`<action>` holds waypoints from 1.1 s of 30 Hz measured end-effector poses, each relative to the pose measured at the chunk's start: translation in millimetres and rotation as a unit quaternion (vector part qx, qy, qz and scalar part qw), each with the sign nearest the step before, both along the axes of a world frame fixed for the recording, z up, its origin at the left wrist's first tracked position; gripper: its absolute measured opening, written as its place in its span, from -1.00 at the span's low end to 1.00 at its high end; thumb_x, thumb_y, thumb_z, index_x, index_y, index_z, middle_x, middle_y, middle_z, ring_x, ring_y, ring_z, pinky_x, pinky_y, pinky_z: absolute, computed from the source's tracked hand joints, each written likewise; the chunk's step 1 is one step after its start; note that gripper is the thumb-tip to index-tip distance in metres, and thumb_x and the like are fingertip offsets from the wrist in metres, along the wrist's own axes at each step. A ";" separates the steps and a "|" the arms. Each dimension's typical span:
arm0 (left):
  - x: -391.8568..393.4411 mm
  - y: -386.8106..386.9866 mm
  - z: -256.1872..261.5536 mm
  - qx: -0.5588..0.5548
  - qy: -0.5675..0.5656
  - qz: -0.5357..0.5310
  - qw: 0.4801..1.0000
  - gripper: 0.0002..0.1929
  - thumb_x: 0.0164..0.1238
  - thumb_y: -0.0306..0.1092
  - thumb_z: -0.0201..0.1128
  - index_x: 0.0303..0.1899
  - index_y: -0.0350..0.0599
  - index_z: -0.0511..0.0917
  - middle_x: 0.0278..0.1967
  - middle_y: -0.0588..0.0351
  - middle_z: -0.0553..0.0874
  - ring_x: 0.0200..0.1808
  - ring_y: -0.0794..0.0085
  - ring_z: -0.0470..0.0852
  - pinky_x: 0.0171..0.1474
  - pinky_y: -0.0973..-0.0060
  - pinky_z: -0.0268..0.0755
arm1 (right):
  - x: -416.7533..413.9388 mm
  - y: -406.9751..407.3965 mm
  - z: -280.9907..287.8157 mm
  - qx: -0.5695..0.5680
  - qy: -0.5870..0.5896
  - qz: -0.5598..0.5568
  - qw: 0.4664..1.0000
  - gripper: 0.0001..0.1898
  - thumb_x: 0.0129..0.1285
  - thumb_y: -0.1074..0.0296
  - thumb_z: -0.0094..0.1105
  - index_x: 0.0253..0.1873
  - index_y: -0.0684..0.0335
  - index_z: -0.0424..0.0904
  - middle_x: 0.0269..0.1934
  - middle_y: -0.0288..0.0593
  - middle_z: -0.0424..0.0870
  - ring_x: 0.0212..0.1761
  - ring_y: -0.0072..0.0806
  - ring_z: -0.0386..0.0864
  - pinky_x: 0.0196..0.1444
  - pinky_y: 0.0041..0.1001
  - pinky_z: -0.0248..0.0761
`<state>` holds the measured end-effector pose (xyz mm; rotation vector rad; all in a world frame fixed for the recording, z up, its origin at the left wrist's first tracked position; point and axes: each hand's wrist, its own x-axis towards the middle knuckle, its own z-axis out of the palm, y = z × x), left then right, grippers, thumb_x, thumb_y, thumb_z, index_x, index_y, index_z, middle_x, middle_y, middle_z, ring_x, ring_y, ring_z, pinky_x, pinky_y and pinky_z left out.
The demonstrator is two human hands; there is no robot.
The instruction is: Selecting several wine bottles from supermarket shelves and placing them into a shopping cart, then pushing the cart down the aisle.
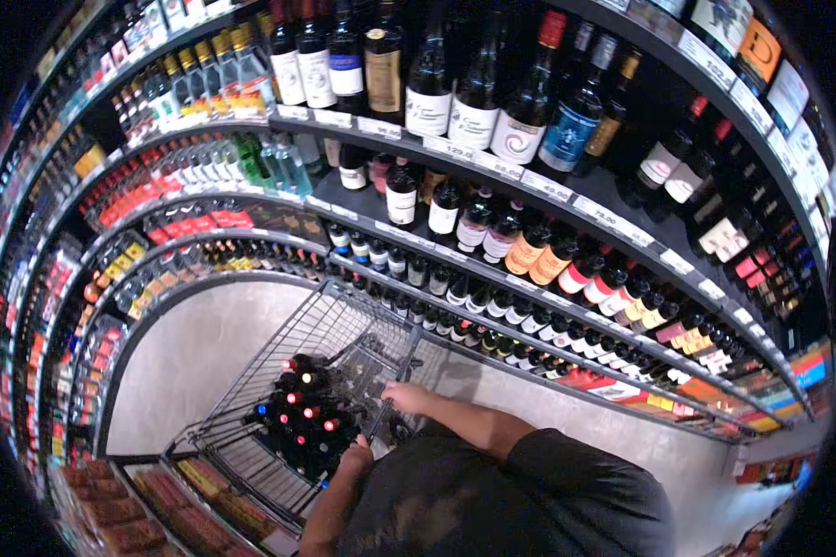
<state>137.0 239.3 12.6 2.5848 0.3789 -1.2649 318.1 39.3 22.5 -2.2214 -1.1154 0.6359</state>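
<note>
Both of my hands grip a bar of a grey wire shopping cart (251, 351), with my left hand (357, 456) nearer the bottom of the picture. Farther up the same bar, my right hand (405, 397) is wrapped around it. Dark wine bottles (313, 418) stand close together inside the cart, gathered near my left hand. Their caps are mostly red, and a few are blue or pale. The far part of the basket shows bare wire. My fingers partly hide the bar they hold.
Wine shelves (501, 278) curve along the top and right, with price labels on their edges. Spirits bottles (202, 76) fill shelves at the left. Packaged goods (104, 508) on a low display sit close to the cart's lower side. Pale floor (181, 348) shows between cart and shelves.
</note>
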 end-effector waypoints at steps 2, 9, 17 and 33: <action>0.4 7.4 9.5 -0.010 0.043 0.028 0.999 -0.50 0.54 -0.20 -0.11 0.39 -0.24 0.18 0.26 -0.37 0.56 0.28 -0.18 0.58 0.31 0.04 0.44 | -14.7 0.9 33.9 0.027 0.037 -0.061 0.997 -0.51 0.26 0.43 0.21 0.31 0.05 0.48 0.15 0.01 0.58 0.11 -0.01 0.62 0.07 -0.18 0.51; 1.5 25.0 -13.7 -0.017 0.100 0.039 0.994 -0.45 0.48 -0.11 -0.03 0.36 -0.26 0.35 0.26 -0.24 0.60 0.31 -0.08 0.56 0.35 0.11 0.41 | 65.4 -80.0 184.3 0.211 0.176 -0.285 0.918 -0.55 0.49 0.37 0.10 0.42 0.25 0.36 0.14 -0.11 0.63 -0.04 -0.51 0.65 0.04 -0.41 0.54; 167.1 -7.5 52.4 -0.099 0.025 -0.178 0.979 -0.56 0.19 -0.08 0.23 0.03 -0.14 0.69 0.09 -0.20 0.71 0.12 0.06 0.71 0.15 0.16 0.55 | 192.9 -198.1 452.5 0.554 -0.259 -0.395 0.685 -0.66 0.53 0.33 0.11 0.28 0.29 0.36 -0.07 -0.11 0.64 -0.06 -0.51 0.59 0.07 -0.48 0.48; 361.8 -250.4 434.9 -0.663 -0.112 0.249 0.697 -0.51 0.69 0.03 -0.12 0.24 -0.23 0.42 0.13 -0.13 0.68 0.15 0.15 0.70 0.13 0.24 0.65 | 315.1 -246.6 579.1 0.438 -0.381 -0.421 0.697 -0.29 0.37 -0.04 0.26 0.47 0.24 0.27 0.12 0.23 0.67 0.15 0.07 0.66 0.20 -0.21 0.48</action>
